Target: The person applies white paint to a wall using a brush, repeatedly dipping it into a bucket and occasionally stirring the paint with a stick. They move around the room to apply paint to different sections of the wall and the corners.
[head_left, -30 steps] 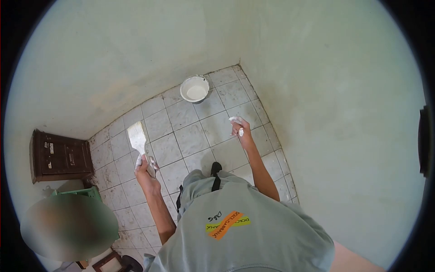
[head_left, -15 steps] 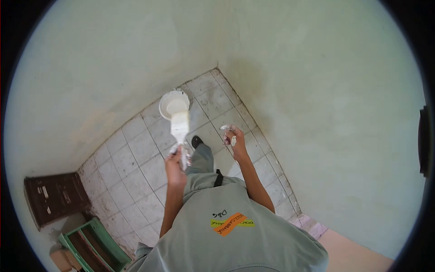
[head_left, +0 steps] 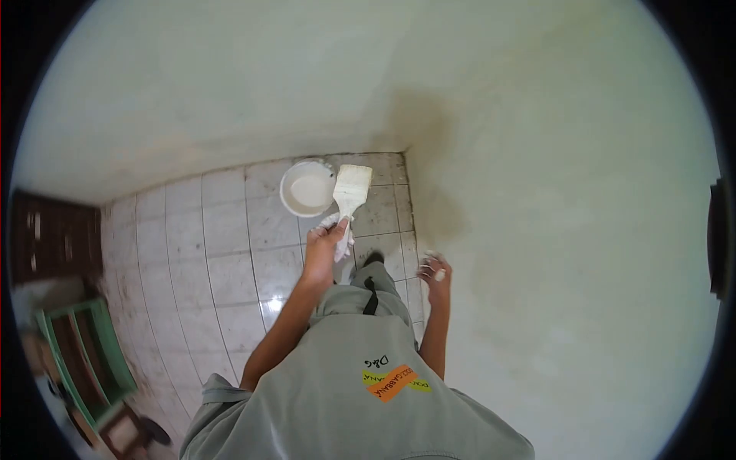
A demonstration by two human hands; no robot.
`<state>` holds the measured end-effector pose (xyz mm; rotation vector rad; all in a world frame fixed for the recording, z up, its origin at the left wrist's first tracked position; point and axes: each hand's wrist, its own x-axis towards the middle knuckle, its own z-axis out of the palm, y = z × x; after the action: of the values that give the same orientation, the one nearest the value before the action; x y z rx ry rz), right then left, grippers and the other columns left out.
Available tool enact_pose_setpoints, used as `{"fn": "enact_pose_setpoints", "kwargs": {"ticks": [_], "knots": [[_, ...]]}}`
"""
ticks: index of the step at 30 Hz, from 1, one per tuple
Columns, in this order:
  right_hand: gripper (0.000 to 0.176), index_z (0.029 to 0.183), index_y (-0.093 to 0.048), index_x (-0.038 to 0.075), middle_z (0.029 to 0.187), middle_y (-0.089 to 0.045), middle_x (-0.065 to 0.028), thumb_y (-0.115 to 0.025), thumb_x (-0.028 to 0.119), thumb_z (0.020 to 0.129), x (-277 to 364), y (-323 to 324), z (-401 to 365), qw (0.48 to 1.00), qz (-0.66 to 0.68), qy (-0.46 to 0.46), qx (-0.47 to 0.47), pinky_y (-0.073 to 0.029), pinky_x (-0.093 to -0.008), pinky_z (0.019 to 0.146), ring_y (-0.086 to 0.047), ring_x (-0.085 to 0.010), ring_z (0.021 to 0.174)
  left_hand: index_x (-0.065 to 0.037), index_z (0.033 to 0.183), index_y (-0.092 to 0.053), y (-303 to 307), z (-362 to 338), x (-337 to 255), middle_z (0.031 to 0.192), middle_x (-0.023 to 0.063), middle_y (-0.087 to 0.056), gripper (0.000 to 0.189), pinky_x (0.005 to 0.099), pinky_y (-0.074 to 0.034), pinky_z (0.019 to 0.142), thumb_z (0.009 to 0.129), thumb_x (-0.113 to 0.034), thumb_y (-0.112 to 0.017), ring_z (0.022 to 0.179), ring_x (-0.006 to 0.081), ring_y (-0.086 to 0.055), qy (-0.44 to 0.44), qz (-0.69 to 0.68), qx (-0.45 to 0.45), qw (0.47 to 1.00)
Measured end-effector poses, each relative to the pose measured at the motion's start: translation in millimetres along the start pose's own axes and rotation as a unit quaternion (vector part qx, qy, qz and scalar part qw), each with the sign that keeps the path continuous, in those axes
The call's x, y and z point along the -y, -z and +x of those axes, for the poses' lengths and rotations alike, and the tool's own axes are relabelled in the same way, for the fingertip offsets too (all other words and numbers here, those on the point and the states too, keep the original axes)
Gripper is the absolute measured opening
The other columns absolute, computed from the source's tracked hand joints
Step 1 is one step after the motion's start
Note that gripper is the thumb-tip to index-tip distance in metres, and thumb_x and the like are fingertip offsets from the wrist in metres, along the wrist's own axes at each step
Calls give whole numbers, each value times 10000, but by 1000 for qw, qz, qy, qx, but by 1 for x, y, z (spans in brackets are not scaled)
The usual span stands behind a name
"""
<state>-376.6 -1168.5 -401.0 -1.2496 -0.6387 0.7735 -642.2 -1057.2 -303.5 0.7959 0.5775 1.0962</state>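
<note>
My left hand point(head_left: 333, 241) is wrapped round the handle of a wide, paint-covered brush point(head_left: 353, 188), its bristles pointing away from me. Just left of the brush, a round white bucket point(head_left: 287, 201) with pale paint inside stands on the tiled floor. My right hand point(head_left: 435, 272) hangs beside the right wall, fingers apart and smeared with white, a whitish patch on it. Nothing shows in its grip.
Pale green walls point(head_left: 552, 176) meet at a corner beyond the bucket, with a brownish stain near it. A dark brown cabinet point(head_left: 54, 238) and a green shelf unit point(head_left: 115, 360) stand at the left. My shoe point(head_left: 373, 257) rests on the tiles point(head_left: 230, 268).
The view has turned, so the bucket and room look rotated. My left hand has carried the brush rightward, off the bucket to its right side. My right hand is further right, its fingers more spread.
</note>
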Motion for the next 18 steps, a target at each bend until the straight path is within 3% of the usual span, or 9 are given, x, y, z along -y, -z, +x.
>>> {"fn": "enact_pose_setpoints", "kwargs": {"ticks": [2, 6, 7, 8, 11, 14, 15, 17, 18], "knots": [[265, 1036, -563, 52, 846, -596, -49, -559, 236, 844, -9, 25, -59, 998, -49, -4, 24, -488, -274, 630, -565, -126, 698, -6, 954, -608, 62, -68, 1, 668, 18, -572, 188, 212, -367, 467, 857, -164, -575, 532, 71, -492, -8, 21, -31, 999], [281, 1070, -537, 44, 946, -589, -92, -558, 202, 838, -17, 32, -272, 980, -138, -59, 130, -491, -309, 693, -572, -168, 796, 4, 951, -614, 194, -326, 19, 698, 14, -593, 174, 217, -357, 457, 838, -125, -588, 527, 63, -487, -69, 13, -134, 988], [349, 1134, -509, 40, 1064, -553, -118, -575, 210, 837, -17, 31, -339, 967, -181, -77, 164, -464, -344, 791, -552, -205, 918, 6, 934, -614, 224, -404, 28, 690, 4, -581, 159, 230, -352, 453, 825, -108, -596, 526, 69, -486, -64, -21, -188, 980], [381, 1156, -497, 39, 1108, -530, -126, -586, 222, 833, 21, 12, -186, 943, -275, -12, 187, -441, -354, 829, -530, -225, 966, 7, 926, -614, 187, -267, 28, 686, 4, -577, 156, 233, -351, 454, 822, -109, -600, 527, 71, -486, -54, -30, -203, 977], [523, 1241, -434, 20, 1273, -423, -180, -621, 272, 823, 3, -15, 85, 833, -461, 148, 267, -330, -386, 974, -408, -319, 1165, 12, 888, -616, 148, -34, 70, 708, 17, -575, 180, 243, -395, 531, 806, -148, -620, 603, 100, -528, 4, 23, -269, 963], [594, 1245, -415, 7, 1236, -438, -223, -651, 315, 796, -23, -3, 322, 679, -547, 360, 334, -306, -431, 977, -394, -364, 1169, 23, 896, -620, 90, 164, 157, 706, 31, -578, 180, 255, -398, 511, 790, -123, -630, 578, 114, -524, 6, -4, -333, 943], [600, 1248, -407, 7, 1235, -431, -236, -653, 309, 792, -1, -18, 369, 692, -537, 331, 351, -304, -435, 977, -390, -370, 1170, 41, 886, -623, 66, 199, 142, 692, 44, -582, 191, 263, -401, 489, 774, -113, -645, 558, 116, -524, 33, 27, -355, 934], [613, 1254, -393, 6, 1235, -415, -263, -657, 297, 783, -41, -45, 413, 719, -517, 286, 366, -302, -442, 976, -382, -381, 1173, 56, 869, -624, 75, 235, 169, 673, 48, -582, 201, 272, -400, 469, 763, -112, -654, 539, 118, -524, 63, 9, -400, 914], [583, 1234, -417, 8, 1216, -436, -257, -655, 280, 777, -64, -53, 446, 697, -531, 239, 417, -317, -438, 963, -404, -374, 1152, 63, 861, -625, 77, 252, 176, 664, 50, -583, 206, 277, -400, 459, 758, -111, -658, 530, 119, -523, 91, 15, -417, 904]]}}
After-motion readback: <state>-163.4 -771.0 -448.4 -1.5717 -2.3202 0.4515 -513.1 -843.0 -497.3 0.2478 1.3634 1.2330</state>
